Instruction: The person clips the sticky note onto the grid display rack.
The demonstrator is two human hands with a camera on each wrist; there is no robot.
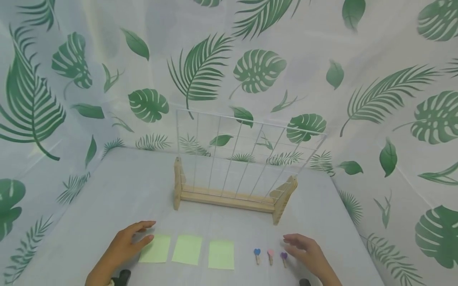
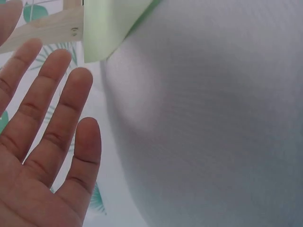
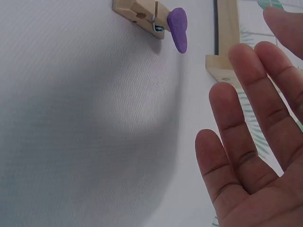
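My left hand is beside the leftmost of three light green sticky notes, its fingers relaxed and holding nothing. In the left wrist view, a corner of the green note shows beyond the fingertips. Three small wooden clothespins lie in a row further right, topped with a blue heart, a pink heart and a purple heart. Just right of the purple one is my right hand, fingers loosely extended around nothing. The right wrist view shows the purple-heart clothespin close up, apart from the fingers.
Behind the notes and clothespins stands a white wire grid in a wooden base, leaning back. White cloth covers the table, and leaf-printed sheets hang around its back and sides.
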